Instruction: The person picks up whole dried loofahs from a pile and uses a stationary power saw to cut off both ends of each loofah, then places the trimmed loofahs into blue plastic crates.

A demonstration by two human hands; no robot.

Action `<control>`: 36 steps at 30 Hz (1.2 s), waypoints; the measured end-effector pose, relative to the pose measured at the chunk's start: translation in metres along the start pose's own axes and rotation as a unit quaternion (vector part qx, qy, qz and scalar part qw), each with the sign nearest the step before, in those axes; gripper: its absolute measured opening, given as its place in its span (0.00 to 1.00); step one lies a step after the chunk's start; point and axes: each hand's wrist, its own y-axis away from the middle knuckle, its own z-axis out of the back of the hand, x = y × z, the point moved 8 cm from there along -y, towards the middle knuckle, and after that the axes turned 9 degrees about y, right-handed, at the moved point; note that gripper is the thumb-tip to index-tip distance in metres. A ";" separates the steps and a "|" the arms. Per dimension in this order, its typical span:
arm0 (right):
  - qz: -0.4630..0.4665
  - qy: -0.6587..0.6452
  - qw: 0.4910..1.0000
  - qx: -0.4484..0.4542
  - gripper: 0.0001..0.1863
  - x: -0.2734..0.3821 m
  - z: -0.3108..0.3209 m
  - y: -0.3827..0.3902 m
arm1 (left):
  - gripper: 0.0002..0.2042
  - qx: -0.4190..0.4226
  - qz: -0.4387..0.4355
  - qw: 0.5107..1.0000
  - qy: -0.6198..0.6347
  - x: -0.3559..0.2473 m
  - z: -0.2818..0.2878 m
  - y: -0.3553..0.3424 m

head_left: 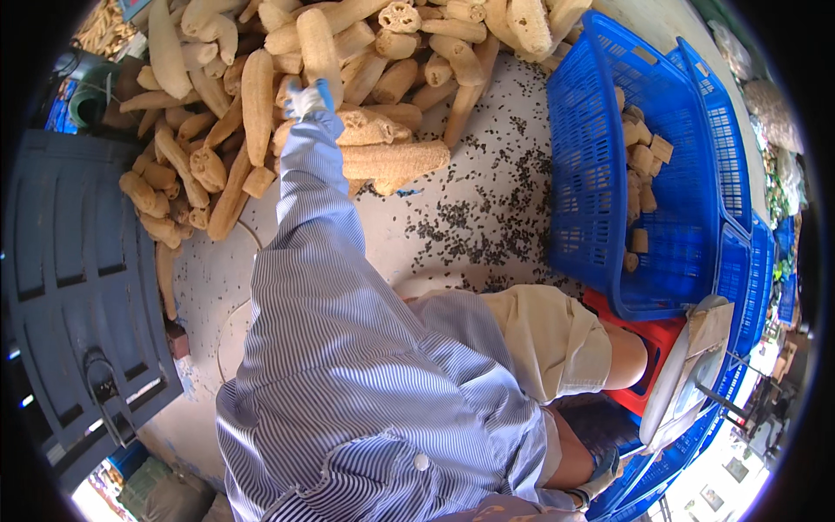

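My left hand [306,102], in a white glove with blue fingertips, reaches to the far left into a large pile of dried luffas. Its fingers close on the lower end of a long tan luffa [318,48] that points away from me. Other luffas lie close around it: a slim one [257,106] to the left and a thick one [396,162] just to the right. At the lower right, my right hand [604,477] shows only in part, near a pale round-edged board [687,374]. Its fingers are too hidden to read.
A blue plastic crate [584,165] with cut luffa pieces [642,157] stands on the right, above a red stool-like thing [658,335]. More blue crates [718,130] are beside it. Dark seeds [470,217] litter the floor. A grey metal panel [83,278] stands at left.
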 end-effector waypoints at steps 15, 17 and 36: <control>-0.029 0.006 0.999 -0.023 0.20 -0.055 0.058 0.009 | 0.37 0.418 -0.118 0.834 0.340 -0.030 -0.044 0.096; -0.014 -0.003 1.000 -0.025 0.20 -0.063 0.070 0.008 | 0.32 0.560 0.097 0.718 0.402 -0.034 -0.037 0.162; 0.247 0.493 0.819 -0.162 0.61 0.203 0.056 -0.018 | 0.38 0.786 -0.562 0.210 0.148 -0.209 0.083 0.889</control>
